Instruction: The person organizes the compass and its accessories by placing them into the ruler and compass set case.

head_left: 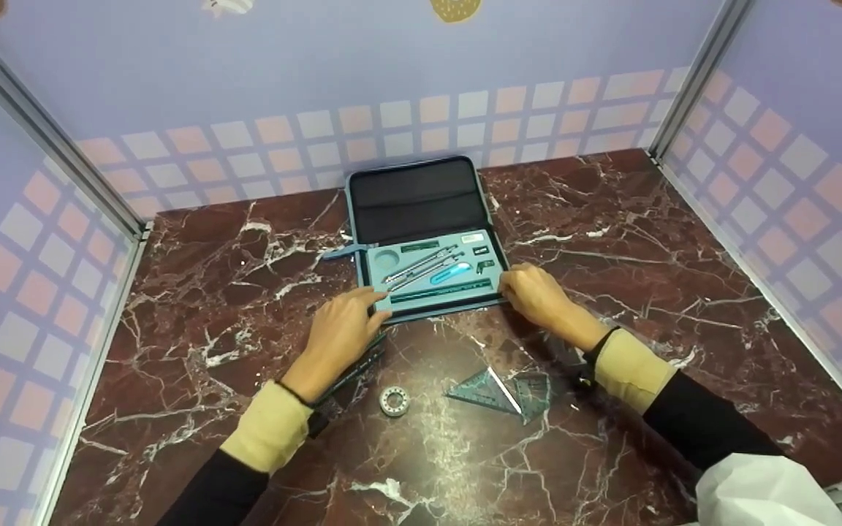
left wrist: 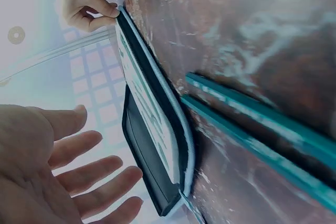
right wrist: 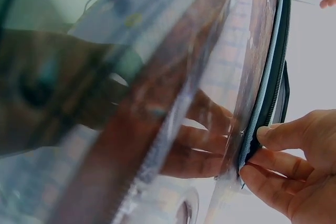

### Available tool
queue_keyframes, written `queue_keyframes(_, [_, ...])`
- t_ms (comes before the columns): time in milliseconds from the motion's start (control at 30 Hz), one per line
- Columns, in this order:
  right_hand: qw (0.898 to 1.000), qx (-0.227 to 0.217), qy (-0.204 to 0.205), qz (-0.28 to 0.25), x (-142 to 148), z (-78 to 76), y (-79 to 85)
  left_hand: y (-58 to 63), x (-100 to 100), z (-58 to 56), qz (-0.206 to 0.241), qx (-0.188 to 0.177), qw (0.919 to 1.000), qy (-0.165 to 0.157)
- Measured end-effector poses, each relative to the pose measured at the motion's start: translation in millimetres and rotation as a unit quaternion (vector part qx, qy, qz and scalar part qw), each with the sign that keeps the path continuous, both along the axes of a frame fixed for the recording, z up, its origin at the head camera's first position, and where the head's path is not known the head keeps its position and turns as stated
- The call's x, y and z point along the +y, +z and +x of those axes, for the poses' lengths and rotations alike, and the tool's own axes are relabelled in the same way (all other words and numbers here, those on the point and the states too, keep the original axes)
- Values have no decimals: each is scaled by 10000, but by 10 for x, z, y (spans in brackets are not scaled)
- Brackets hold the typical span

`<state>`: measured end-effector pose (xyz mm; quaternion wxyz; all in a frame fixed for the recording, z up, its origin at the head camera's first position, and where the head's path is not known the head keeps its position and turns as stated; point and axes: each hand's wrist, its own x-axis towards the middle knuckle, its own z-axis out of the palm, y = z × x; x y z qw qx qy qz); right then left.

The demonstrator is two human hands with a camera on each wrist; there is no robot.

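A blue zip case [head_left: 421,199] lies unfolded, its black-lined lid leaning back near the wall. Its pale blue tray holds a pair of metal compasses [head_left: 422,269], a teal ruler [head_left: 439,291], a white eraser [head_left: 472,237] and a bright blue piece [head_left: 451,273]. My right hand [right wrist: 302,163] pinches the case's front right corner between thumb and fingers. My left hand [head_left: 342,329] hovers at the front left corner; in the left wrist view its fingers are spread and hold nothing. Teal pencils [left wrist: 262,150] lie beneath the left wrist.
In front of the case lie two see-through set squares, one a triangle [head_left: 481,391], the other [head_left: 534,394] beside it. A small white ring [head_left: 393,401] with dark marks sits to their left. Patterned walls [head_left: 392,117] enclose the marbled tabletop [head_left: 245,285] at the back and sides.
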<state>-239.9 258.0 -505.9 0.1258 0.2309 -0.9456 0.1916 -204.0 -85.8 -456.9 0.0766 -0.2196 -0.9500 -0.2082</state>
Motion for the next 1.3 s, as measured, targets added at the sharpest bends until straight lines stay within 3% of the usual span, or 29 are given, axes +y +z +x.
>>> queue_keyframes(233, [10000,-52,-39,-40,0,3,-4,-120,-269,222,112,-216,9997,73])
queue_keyframes(500, [9999,-94,-17,-130,0,10,2,-184,-524,516,-315,-878,9954,228])
queue_keyframes(833, [9999,-100,-34,-119,3,-1,2,-232,-773,838,-653,-1133,9913,145])
queue_keyframes(1100, [9998,-145,-81,-58,5,8,26,-303,-815,965,-839,-1413,9861,237])
queue_keyframes(1300, [9999,-138,-49,-85,3,10,13,-355,-776,973,-853,-1616,9818,515])
